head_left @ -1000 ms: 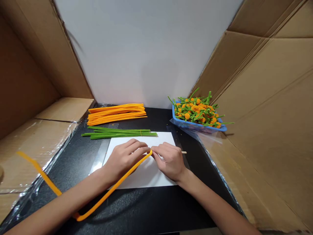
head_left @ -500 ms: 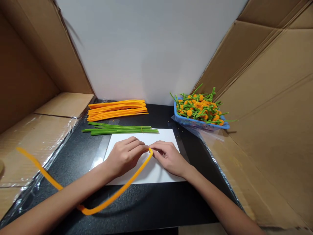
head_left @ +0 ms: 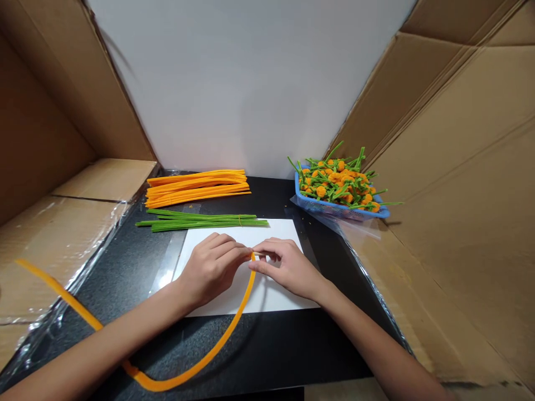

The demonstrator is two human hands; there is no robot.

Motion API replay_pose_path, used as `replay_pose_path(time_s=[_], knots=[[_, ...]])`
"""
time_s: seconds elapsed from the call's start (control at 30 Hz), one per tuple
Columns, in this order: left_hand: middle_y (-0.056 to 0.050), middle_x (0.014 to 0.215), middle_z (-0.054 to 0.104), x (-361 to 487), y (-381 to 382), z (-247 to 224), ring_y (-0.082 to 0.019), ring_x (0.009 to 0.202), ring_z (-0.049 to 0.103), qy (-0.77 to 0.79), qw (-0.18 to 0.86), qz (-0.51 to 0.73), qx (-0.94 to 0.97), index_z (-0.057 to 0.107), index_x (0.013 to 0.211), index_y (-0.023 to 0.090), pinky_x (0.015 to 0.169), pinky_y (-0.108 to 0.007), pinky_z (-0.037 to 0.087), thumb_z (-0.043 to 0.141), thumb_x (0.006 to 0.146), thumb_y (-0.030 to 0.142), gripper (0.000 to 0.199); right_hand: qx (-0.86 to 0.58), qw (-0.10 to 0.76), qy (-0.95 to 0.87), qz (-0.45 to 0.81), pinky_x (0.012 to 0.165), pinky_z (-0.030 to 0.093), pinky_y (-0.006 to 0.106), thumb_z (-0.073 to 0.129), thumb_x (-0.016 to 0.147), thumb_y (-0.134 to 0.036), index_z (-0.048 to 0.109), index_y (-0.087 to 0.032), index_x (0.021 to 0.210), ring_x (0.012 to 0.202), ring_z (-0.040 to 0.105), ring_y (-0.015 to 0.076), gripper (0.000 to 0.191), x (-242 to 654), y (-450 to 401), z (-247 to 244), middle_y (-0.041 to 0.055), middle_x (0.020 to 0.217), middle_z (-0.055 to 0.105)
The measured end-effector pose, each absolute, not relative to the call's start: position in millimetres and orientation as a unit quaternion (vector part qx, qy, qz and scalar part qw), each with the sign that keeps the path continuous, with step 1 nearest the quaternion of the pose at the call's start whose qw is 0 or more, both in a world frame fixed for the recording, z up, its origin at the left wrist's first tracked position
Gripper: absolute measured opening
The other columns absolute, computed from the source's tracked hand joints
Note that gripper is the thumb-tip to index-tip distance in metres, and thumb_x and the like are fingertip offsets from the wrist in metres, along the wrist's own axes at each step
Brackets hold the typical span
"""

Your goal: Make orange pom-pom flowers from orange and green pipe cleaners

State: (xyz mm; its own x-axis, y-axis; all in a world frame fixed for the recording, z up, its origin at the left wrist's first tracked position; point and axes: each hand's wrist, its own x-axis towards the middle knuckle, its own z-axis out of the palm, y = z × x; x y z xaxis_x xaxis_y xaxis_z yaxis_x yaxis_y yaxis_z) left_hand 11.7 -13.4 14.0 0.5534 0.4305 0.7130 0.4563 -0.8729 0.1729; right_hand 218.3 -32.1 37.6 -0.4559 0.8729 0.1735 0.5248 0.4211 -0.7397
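An orange pipe cleaner (head_left: 225, 336) runs from my fingertips down in a wide curve, passes my left forearm and sticks out at the far left. My left hand (head_left: 214, 267) is closed in a pinch on its end, above the white sheet (head_left: 238, 303). Close against those fingertips, my right hand (head_left: 288, 270) has its thumb a little apart from its fingers, which touch the pipe cleaner's end. What lies right between the fingertips is too small to make out. Green pipe cleaners (head_left: 200, 221) lie just beyond the hands, partly on the sheet.
Behind the green ones is a pile of orange pipe cleaners (head_left: 196, 188). A blue basket (head_left: 334, 209) at the back right is heaped with orange-and-green pipe-cleaner pieces, a clear plastic bag (head_left: 359, 227) beneath it. Cardboard walls (head_left: 468, 167) flank the black table (head_left: 276, 345).
The hanging curve of the orange pipe cleaner has swung lower and its free end has shifted left. My right thumb has come away from the fingers slightly. The view has shifted a little.
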Motion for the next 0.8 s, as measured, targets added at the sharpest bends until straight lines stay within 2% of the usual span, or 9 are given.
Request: replay_pose_path(time_s=[0.13,0.3,0.43,0.6,0.7,0.8], knots=[[-0.002,0.079,0.073,16.9,-20.6,16.8,-0.014,0.071,0.063,-0.322,-0.143,-0.438,-0.827,0.070,0.092,0.018,0.066,-0.027,0.049,0.063,0.089,0.016,0.008,-0.443,0.300,-0.836,0.119,0.072,0.036,0.031,0.060,0.094,-0.040,0.071,-0.017,0.091,0.075,0.053,0.0177,0.026,215.4,-36.2,33.6,0.0038,0.077,0.067],[0.001,0.071,0.072,22.1,-24.6,22.4,-0.014,0.063,0.058,-0.437,-0.351,-0.396,-0.727,0.075,0.079,0.022,0.064,-0.027,0.045,0.071,0.084,0.030,0.010,-0.411,0.244,-0.873,-0.097,0.068,0.028,0.034,0.056,0.097,-0.031,0.071,-0.017,0.091,0.073,0.049,0.0195,0.021,215.2,-39.2,32.8,0.0053,0.074,0.067],[-0.002,0.072,0.072,22.4,-18.8,21.0,-0.017,0.067,0.059,-0.444,-0.497,-0.357,-0.655,0.075,0.076,0.019,0.066,-0.029,0.043,0.074,0.078,0.035,0.016,-0.393,0.225,-0.876,-0.169,0.069,0.028,0.035,0.054,0.098,-0.026,0.070,-0.017,0.090,0.076,0.050,0.0205,0.020,213.1,-42.1,37.0,0.0052,0.070,0.065],[-0.002,0.073,0.068,22.5,-15.6,20.0,-0.013,0.068,0.052,-0.447,-0.652,-0.347,-0.505,0.074,0.076,0.017,0.066,-0.025,0.038,0.078,0.072,0.033,0.018,-0.389,0.293,-0.839,-0.244,0.086,0.034,0.038,0.065,0.090,-0.019,0.068,-0.017,0.099,0.099,0.052,0.0245,0.010,205.7,-49.8,36.1,0.0067,0.094,0.071],[-0.001,0.076,0.064,24.5,-18.0,22.4,-0.011,0.070,0.048,-0.450,-0.720,-0.355,-0.392,0.073,0.077,0.015,0.065,-0.022,0.035,0.080,0.070,0.031,0.019,-0.422,0.343,-0.809,-0.223,0.078,0.038,0.035,0.066,0.087,-0.016,0.066,-0.017,0.092,0.089,0.056,0.0215,0.005,200.7,-52.2,31.7,0.0055,0.087,0.071],[-0.002,0.078,0.062,27.0,-20.4,23.9,-0.010,0.072,0.046,-0.416,-0.766,-0.360,-0.333,0.073,0.075,0.013,0.066,-0.021,0.035,0.084,0.066,0.029,0.021,-0.478,0.416,-0.774,-0.004,0.069,0.043,0.030,0.063,0.086,-0.014,0.063,-0.016,0.086,0.078,0.060,0.0179,0.003,196.8,-50.1,27.3,0.0043,0.079,0.068]])
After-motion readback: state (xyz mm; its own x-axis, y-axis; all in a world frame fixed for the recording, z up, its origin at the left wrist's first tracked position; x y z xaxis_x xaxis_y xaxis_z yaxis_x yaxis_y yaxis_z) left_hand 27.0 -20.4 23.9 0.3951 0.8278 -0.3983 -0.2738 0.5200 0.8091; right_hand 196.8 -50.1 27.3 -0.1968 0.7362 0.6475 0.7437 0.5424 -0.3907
